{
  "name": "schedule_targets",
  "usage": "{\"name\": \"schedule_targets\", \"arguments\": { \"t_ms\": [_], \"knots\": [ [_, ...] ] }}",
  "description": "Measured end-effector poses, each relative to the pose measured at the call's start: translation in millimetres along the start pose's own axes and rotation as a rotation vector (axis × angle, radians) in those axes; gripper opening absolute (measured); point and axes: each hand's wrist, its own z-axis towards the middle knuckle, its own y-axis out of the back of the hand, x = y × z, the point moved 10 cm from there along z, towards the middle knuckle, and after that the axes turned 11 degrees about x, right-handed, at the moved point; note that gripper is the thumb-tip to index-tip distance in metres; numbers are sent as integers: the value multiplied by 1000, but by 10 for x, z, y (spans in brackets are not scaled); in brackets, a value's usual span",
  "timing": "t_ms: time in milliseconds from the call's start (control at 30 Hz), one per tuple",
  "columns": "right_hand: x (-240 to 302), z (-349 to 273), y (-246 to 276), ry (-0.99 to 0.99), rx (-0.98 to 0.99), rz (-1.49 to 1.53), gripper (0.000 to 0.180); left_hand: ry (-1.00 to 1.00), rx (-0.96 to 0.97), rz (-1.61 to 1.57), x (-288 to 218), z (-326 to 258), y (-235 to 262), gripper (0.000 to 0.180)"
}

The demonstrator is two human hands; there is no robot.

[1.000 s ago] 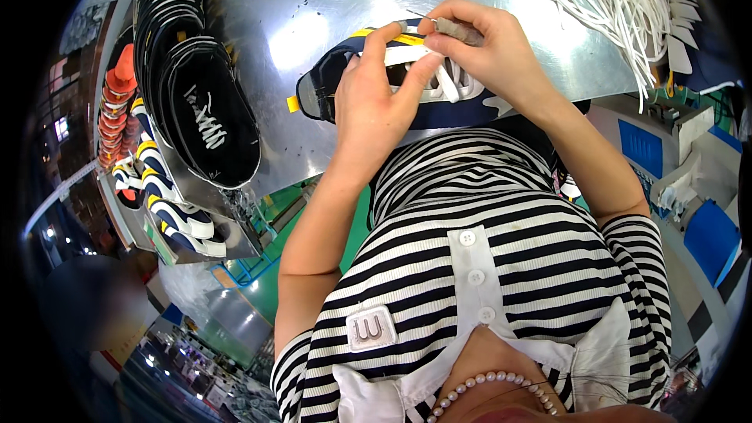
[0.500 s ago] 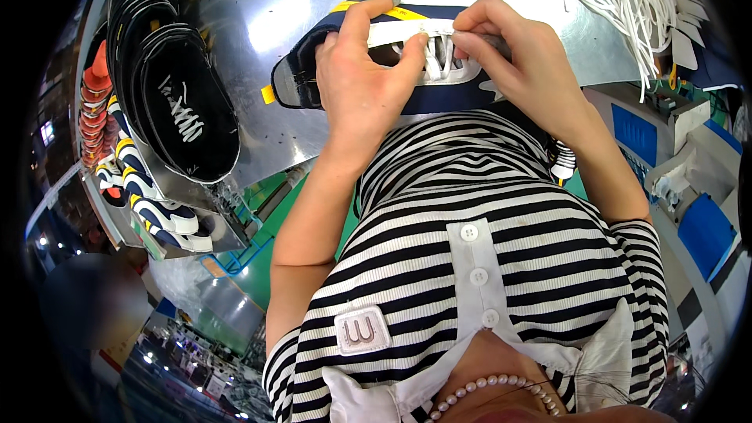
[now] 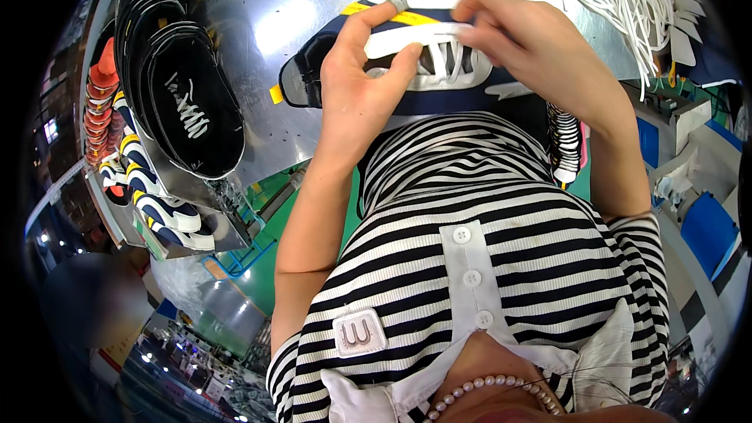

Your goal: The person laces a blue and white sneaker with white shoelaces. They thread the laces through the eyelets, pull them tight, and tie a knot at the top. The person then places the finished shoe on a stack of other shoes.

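Observation:
A navy and white shoe upper [image 3: 446,102] with a yellow stripe lies on its side on the metal table, its heel toward the left. My left hand [image 3: 352,82] grips it, the thumb pressed on the white eyelet strip and the index finger stretched over the far side. White lace [image 3: 447,61] crosses the opening in several rows. Over the toe end of the lacing hovers my right hand [image 3: 544,51], its fingers bent and smeared by motion. Whether lace is between those fingertips does not show.
Nested black shoe uppers [image 3: 188,102] form a long stack at the left, beside more navy, white and yellow uppers [image 3: 160,207]. A heap of loose white laces [image 3: 619,0] hangs over the table's right edge. The metal table [image 3: 266,137] shows small dark scraps.
My right hand has lifted off the lacing and shifted right, its pinch at the eyelet strip released. My left thumb has slid slightly left, uncovering more lace, and the upper has moved slightly right.

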Motion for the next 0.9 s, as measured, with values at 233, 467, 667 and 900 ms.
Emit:
{"name": "schedule_targets", "arguments": {
  "t_ms": [233,467,667,900],
  "knots": [
    [-309,-42,-62,85,-476,175,17,-183,-186,248,-152,85,49,49],
    [-558,-49,33,110,-560,721,19,149,135,-168,-15,103,4,48],
    [173,-23,-155,343,-401,-102,29,180,148,-221,-19,151,-43,45],
    [61,40,-161,283,-353,96,23,196,124,-206,7,176,9,39]
  ]
}}
